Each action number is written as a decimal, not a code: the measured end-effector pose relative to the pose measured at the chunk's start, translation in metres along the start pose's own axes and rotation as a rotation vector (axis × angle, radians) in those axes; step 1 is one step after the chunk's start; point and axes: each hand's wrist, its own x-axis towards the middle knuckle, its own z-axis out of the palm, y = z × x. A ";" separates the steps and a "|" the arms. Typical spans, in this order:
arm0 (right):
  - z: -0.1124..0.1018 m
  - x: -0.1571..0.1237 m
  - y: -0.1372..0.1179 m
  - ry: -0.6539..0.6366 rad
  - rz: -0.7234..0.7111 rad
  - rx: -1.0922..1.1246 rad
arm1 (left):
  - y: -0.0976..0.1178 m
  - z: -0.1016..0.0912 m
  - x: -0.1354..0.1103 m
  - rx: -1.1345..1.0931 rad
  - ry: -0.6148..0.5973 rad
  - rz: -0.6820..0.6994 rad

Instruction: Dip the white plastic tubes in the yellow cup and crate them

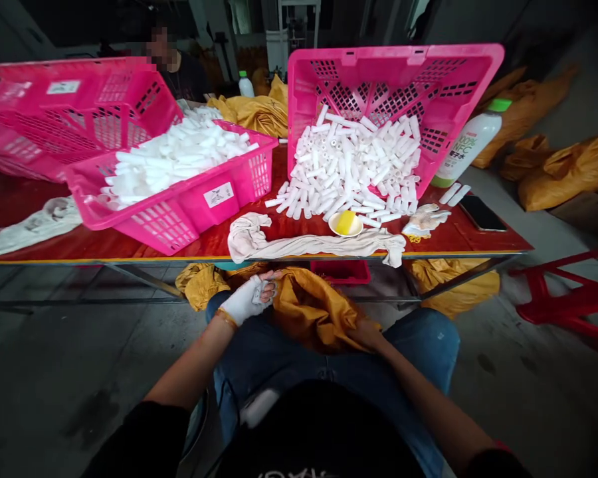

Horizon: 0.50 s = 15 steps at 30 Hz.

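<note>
My left hand (254, 297), in a white glove that leaves the fingertips bare, is closed on the upper left edge of an orange woven sack (313, 309). The sack lies bunched over my lap, below the table's front edge. At its right side my bare right hand (367, 332) grips the fabric, its fingers partly hidden in shadow and folds. What the sack holds, if anything, cannot be seen.
On the red table (30, 199), a pink crate (179, 216) holds white tubes; another crate (396, 56) lies tipped, tubes spilling out. A rolled cloth (319, 247), bowl with yellow sponge (345, 224), glove (425, 221), phone (482, 213) and bottle (471, 143) are nearby. A red stool (568, 299) stands right.
</note>
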 end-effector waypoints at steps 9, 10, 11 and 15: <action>-0.008 -0.081 -0.063 0.138 -0.488 -0.120 | 0.015 0.048 -0.115 -0.830 -0.142 0.027; -0.013 -0.098 -0.079 0.171 -0.603 -0.029 | 0.014 0.056 -0.119 -0.809 -0.128 0.054; -0.017 -0.114 -0.096 0.196 -0.703 0.062 | 0.013 0.064 -0.122 -0.773 -0.105 0.084; -0.007 -0.156 -0.158 0.202 -0.902 0.240 | 0.004 0.093 -0.123 -0.616 -0.045 0.200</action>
